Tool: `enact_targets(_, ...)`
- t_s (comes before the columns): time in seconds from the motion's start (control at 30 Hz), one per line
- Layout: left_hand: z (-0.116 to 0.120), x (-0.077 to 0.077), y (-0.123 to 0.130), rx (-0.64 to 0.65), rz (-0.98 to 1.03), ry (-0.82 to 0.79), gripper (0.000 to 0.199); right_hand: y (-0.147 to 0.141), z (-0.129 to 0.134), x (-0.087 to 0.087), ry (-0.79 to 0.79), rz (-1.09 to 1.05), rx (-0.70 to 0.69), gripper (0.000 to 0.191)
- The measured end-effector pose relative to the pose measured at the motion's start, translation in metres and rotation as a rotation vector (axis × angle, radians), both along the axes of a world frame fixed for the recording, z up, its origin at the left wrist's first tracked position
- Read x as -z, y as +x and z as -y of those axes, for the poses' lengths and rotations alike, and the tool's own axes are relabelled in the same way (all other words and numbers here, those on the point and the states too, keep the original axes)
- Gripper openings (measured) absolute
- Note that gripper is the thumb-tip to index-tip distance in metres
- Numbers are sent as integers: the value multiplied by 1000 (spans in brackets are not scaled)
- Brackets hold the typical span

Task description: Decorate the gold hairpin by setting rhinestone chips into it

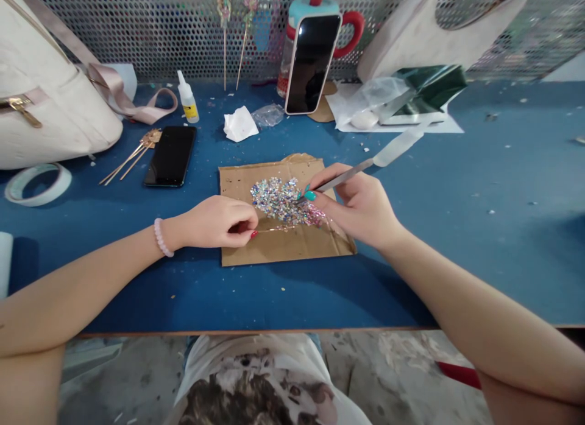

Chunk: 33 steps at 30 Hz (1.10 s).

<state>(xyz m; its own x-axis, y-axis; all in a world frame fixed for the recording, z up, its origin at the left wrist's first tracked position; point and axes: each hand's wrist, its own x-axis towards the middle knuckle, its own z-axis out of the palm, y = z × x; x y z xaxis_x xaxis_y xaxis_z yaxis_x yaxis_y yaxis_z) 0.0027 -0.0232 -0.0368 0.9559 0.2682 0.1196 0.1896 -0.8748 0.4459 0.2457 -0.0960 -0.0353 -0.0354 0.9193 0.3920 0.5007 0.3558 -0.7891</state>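
Observation:
Small glittering rhinestones lie in a loose pile on a piece of brown cardboard. My left hand is closed in a pinch at the cardboard's left side, on the end of a thin metallic stick. The stick runs right along the pile's lower edge, towards a pinkish sparkling cluster. Between the thumb and fingers of my right hand is a pair of tweezers, its tips down at the rhinestones. What the tips touch is too small to make out.
A black phone, hairpins, a glue bottle and a tape roll lie left. Behind the cardboard are crumpled paper and a phone leaning on a cup. Plastic packets lie back right.

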Motion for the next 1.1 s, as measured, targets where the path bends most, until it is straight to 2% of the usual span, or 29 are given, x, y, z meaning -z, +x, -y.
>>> enact_targets(0.27, 1, 0, 0, -36, -8, -31, 10, -3, 2, -2, 15, 52, 7, 15)
enact_targets(0.6, 2, 3, 1, -42, 12, 0, 9, -1, 2, 0, 26, 88, -32, 5)
enact_targets(1.1, 0, 4, 1, 14, 7, 44, 20, -1, -1, 4, 45, 129, -46, 5)
